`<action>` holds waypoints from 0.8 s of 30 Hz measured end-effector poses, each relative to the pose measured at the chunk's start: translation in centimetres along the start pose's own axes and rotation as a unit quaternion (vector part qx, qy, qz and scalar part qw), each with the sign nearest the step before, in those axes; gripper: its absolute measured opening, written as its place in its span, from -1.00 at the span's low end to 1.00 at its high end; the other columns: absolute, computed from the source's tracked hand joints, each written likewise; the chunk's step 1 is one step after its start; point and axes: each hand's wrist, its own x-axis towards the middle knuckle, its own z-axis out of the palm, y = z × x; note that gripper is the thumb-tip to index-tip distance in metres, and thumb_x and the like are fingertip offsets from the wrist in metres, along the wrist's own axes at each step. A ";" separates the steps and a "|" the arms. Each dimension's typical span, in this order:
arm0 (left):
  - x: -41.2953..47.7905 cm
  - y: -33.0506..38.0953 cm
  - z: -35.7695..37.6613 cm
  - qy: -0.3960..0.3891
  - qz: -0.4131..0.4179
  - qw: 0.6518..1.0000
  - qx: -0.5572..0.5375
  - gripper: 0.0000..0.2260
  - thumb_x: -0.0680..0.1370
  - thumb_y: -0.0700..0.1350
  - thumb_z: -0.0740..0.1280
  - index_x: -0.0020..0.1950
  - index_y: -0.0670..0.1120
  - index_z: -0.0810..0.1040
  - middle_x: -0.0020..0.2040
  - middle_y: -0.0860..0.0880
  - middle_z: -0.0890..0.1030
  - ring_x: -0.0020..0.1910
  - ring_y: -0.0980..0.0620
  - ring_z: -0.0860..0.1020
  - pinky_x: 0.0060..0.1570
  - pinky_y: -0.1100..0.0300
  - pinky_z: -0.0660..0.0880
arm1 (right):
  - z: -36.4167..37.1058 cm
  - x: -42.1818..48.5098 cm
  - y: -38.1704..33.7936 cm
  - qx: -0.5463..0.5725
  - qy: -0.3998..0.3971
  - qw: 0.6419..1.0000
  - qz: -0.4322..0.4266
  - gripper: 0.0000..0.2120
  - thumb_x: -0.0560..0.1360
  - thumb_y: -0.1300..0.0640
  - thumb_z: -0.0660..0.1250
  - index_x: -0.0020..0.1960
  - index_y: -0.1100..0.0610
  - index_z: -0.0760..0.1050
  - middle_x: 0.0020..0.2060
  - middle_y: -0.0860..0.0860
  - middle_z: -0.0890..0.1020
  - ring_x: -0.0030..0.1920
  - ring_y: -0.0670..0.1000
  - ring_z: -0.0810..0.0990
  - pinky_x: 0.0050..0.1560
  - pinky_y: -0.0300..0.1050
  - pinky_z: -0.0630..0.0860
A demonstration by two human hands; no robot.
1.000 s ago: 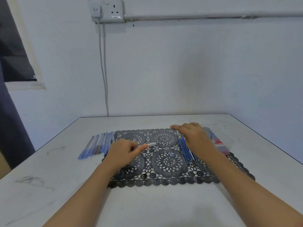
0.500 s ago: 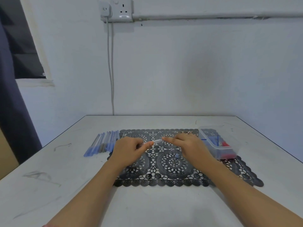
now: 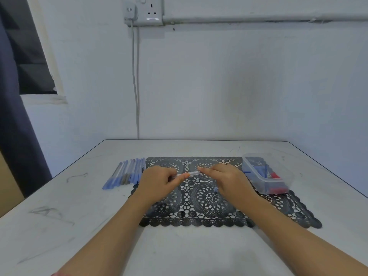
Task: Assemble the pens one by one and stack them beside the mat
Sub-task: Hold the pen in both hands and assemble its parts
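Left hand [image 3: 159, 183], right hand [image 3: 226, 181] both pinch clear pen barrel [image 3: 190, 173] above mat [image 3: 199, 217].

Left hand [image 3: 159, 182] and right hand [image 3: 225, 180] nearly touching, fingers pinched, forearms converging.

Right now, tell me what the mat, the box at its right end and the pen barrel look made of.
Mat: likely vinyl or plastic, matte black, lace cut-outs.
Box: clear plastic, slightly glossy; blue and red parts show through its wall.
Pen barrel: probably clear plastic; nearly see-through.
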 end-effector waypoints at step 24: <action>0.2 0.4 -0.2 0.019 0.027 0.998 0.045 -0.41 0.46 0.43 -0.11 -0.49 0.00 0.26 -0.60 0.07 0.24 -0.60 0.15 0.23 -0.52 0.31 0.17 | -0.4 0.0 -1.3 -0.120 0.030 0.968 0.217 -0.63 0.34 -0.24 0.38 -0.17 0.07 0.66 -0.29 -0.02 0.65 -0.20 0.03 0.59 -0.13 -0.04 0.49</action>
